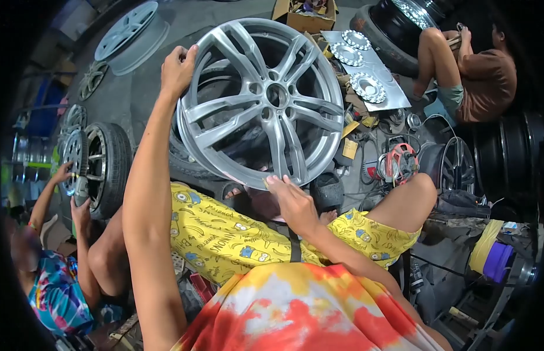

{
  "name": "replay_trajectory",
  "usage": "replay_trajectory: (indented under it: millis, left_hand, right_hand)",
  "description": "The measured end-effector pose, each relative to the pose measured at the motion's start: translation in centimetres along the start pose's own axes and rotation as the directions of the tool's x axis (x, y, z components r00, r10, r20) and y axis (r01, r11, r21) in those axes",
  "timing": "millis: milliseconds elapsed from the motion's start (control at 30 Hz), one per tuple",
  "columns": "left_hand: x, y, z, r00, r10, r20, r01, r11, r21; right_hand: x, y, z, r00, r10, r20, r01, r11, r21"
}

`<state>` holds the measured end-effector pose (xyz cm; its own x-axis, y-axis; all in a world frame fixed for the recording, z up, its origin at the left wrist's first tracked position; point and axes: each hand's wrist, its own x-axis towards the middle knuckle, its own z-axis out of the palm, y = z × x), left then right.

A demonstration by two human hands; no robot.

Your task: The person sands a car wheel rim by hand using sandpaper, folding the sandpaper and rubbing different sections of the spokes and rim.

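A silver multi-spoke wheel rim (276, 95) is tilted up in front of me, its face toward the camera. My left hand (179, 69) grips its upper left edge with curled fingers. At the rim's lower edge is my right hand (292, 202), fingers together and tips against the metal. A small yellowish edge shows under those fingertips; what it belongs to is too small to tell. Part of a tyre (187, 157) shows behind the rim, at its lower left.
At left, a person (67, 263) handles a wheel beside a tyre (117, 167). Another person (482, 76) sits at upper right. Shiny round covers (367, 88) lie on a sheet near a cardboard box (307, 17). A red power tool (400, 161) and cables are right of the rim.
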<state>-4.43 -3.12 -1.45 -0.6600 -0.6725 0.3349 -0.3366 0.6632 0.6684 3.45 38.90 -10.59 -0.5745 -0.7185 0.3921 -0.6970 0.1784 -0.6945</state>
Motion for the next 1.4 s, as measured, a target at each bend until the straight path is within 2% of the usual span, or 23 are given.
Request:
replay_trajectory:
  millis: [33, 167, 233, 267, 333, 467, 600, 633, 800, 867, 900, 1067, 1200, 1300, 1367, 1400]
  left_hand:
    - [0.1, 0.2, 0.1, 1.000, -0.010, -0.002, 0.010, 1.000, 0.006]
    - [0.2, 0.0, 0.3, 1.000, -0.004, 0.013, 0.004, 0.999, -0.041]
    - [0.2, -0.1, 0.5, 1.000, -0.009, 0.007, 0.009, 1.000, -0.022]
    - [0.2, -0.1, 0.4, 1.000, -0.013, -0.006, 0.013, 1.000, -0.003]
    - [0.1, -0.4, 0.4, 0.999, 0.005, -0.036, -0.005, 1.000, 0.003]
    - [0.4, -0.8, 0.5, 1.000, 0.021, -0.015, -0.021, 1.000, -0.020]
    - [-0.4, 0.5, 0.3, 1.000, -0.007, -0.015, 0.006, 0.997, -0.072]
    - [-0.6, 0.6, 0.3, 1.000, 0.003, -0.024, -0.005, 0.998, -0.058]
    - [-0.5, 0.5, 0.4, 1.000, -0.001, -0.028, 0.000, 0.999, -0.051]
    - [-0.6, 1.0, 0.2, 0.999, 0.015, -0.039, -0.017, 0.998, -0.063]
    - [-0.2, 0.5, 0.0, 1.000, 0.010, -0.012, -0.010, 0.999, -0.045]
    - [0.2, 0.1, 0.3, 0.999, 0.019, -0.036, -0.020, 1.000, -0.018]
    - [-0.3, 0.3, 0.1, 1.000, -0.011, -0.029, 0.010, 0.999, -0.046]
    - [-0.2, 0.2, 0.2, 1.000, 0.015, -0.017, -0.016, 0.999, -0.047]
    - [-0.1, 0.2, 0.2, 1.000, 0.007, -0.030, -0.008, 0.998, -0.059]
    - [-0.2, 0.0, 0.2, 1.000, 0.000, -0.028, -0.002, 0.998, -0.059]
  right_hand:
    - [-0.6, 0.1, -0.7, 0.998, -0.061, 0.027, 0.063, 0.996, -0.060]
    - [-2.5, 1.1, -1.7, 0.998, -0.054, 0.042, 0.058, 0.992, -0.114]
    - [0.6, 2.0, -0.5, 0.995, -0.070, -0.076, 0.063, 0.993, -0.095]
    - [2.0, 2.2, 0.0, 0.994, -0.078, -0.073, 0.071, 0.993, -0.092]
    - [4.2, 2.1, 0.8, 0.974, 0.087, -0.208, -0.089, 0.996, 0.001]
    - [-3.5, 1.6, 0.1, 0.987, 0.093, -0.129, -0.099, 0.994, -0.039]
    - [2.0, 1.6, 0.2, 0.976, 0.150, -0.156, -0.154, 0.988, -0.016]
    - [3.6, 2.0, 0.2, 0.959, 0.242, -0.149, -0.241, 0.970, 0.023]
    - [1.2, 1.1, 0.0, 0.984, 0.116, -0.133, -0.126, 0.989, -0.073]
    - [2.6, 1.0, 0.3, 0.967, 0.191, -0.170, -0.199, 0.980, -0.029]
    - [4.0, 1.0, 0.1, 0.949, 0.278, -0.152, -0.276, 0.961, 0.037]
    - [2.9, 0.7, -0.2, 0.972, 0.157, -0.176, -0.173, 0.982, -0.074]
    - [4.2, 1.3, -0.3, 0.958, 0.257, -0.129, -0.255, 0.966, 0.029]
    - [1.6, 1.5, -0.4, 0.986, 0.137, -0.094, -0.143, 0.988, -0.064]
    - [-2.3, 0.5, -1.6, 1.000, -0.013, -0.019, 0.010, 0.983, -0.182]
    - [-4.4, 0.5, -2.5, 1.000, -0.011, -0.013, 0.009, 0.983, -0.181]
